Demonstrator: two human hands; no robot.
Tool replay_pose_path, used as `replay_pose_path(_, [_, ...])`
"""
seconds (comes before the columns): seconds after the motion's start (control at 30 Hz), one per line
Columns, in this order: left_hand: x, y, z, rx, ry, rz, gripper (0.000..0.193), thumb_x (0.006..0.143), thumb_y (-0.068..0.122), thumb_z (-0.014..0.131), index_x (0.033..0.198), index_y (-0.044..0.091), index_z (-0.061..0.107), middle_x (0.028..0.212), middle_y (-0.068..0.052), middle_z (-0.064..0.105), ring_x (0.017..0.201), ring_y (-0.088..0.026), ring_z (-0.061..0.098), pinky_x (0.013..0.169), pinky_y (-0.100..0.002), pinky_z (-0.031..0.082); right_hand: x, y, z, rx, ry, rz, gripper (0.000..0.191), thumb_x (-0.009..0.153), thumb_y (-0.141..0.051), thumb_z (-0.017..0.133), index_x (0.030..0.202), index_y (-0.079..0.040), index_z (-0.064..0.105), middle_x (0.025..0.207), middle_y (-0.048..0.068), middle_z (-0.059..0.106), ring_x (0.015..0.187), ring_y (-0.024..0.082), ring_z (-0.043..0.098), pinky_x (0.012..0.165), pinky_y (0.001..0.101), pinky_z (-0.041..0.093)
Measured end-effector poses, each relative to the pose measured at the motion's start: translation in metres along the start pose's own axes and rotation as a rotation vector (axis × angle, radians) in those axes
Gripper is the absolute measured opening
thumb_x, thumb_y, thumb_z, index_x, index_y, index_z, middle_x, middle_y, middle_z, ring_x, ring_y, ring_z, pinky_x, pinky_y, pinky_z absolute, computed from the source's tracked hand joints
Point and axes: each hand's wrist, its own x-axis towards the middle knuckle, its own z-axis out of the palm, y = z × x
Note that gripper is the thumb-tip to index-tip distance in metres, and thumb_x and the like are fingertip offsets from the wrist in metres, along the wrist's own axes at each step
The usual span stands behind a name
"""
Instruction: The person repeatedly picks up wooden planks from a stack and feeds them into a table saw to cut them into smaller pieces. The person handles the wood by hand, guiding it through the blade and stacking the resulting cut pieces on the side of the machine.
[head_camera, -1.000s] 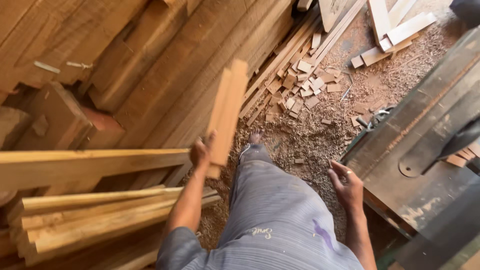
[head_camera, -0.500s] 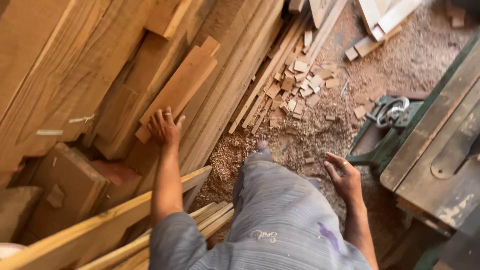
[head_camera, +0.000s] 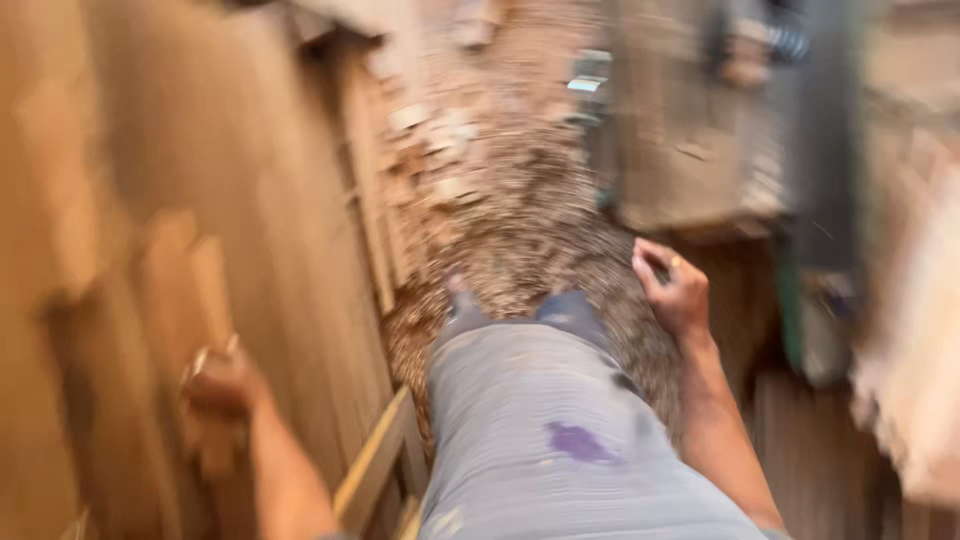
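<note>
The head view is heavily motion-blurred. My left hand (head_camera: 218, 385) is low at the left, against the stacked wooden boards (head_camera: 170, 290); blur hides whether its fingers grip a board or just rest on it. My right hand (head_camera: 672, 290) hangs free at the right of my leg, fingers loosely curled with nothing in them. It is near the corner of a worn saw table (head_camera: 690, 150). My grey trousers (head_camera: 550, 440) fill the lower middle.
Sawdust and small wood offcuts (head_camera: 500, 230) cover the floor ahead. Long planks (head_camera: 300, 200) lean along the left side. A pale plank edge (head_camera: 375, 465) juts beside my left leg. A blurred pale shape (head_camera: 910, 380) stands at the right.
My left hand set the short board onto the stack and dropped lower. My view swung to the right; the saw table now sits ahead at upper right. Everything has gone blurry.
</note>
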Motion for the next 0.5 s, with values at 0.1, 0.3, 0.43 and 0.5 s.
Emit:
replay_pose_path(0.1, [-0.029,0.063,0.005,-0.082,0.138,0.322,0.04,0.096,0.036,0.086,0.12,0.013,0.064,0.123,-0.011,0.061,0.117,-0.036,0.06,0.095,-0.051,0.049,-0.013,0.049,-0.052,-0.055,0.366,0.134,0.027,0.101,-0.022,0.071,0.122,-0.005,0.074,0.106,0.01,0.077,0.096,0.019,0.074,0.088,0.033,0.057])
replay_pose_path(0.3, [-0.145,0.223,0.03,-0.529,-0.661,0.188,0.039,0.095,0.038,0.075,0.121,0.011,0.066,0.119,-0.011,0.061,0.098,-0.03,0.065,0.083,-0.044,0.053,-0.061,0.18,-0.168,-0.247,0.627,0.415,0.052,0.099,-0.026,0.075,0.144,-0.005,0.059,0.135,0.018,0.069,0.121,0.029,0.065,0.103,0.043,0.053])
replay_pose_path(0.43, [-0.191,0.277,0.024,-0.666,-0.785,0.598,0.042,0.093,0.032,0.076,0.126,0.007,0.067,0.123,-0.018,0.06,0.093,-0.026,0.068,0.083,-0.039,0.057,-0.091,0.246,-0.232,-0.635,0.61,0.543,0.088,0.086,-0.042,0.088,0.155,-0.009,0.045,0.153,0.024,0.051,0.141,0.041,0.049,0.12,0.0548,0.04])
replay_pose_path(0.5, [-0.199,0.294,0.014,-0.624,-0.913,0.565,0.046,0.094,0.033,0.074,0.131,0.007,0.064,0.122,-0.019,0.065,0.1,-0.026,0.069,0.084,-0.039,0.057,-0.104,0.269,-0.269,-0.77,0.475,0.571,0.106,0.074,-0.051,0.093,0.156,-0.006,0.043,0.15,0.034,0.042,0.139,0.051,0.041,0.112,0.0632,0.034])
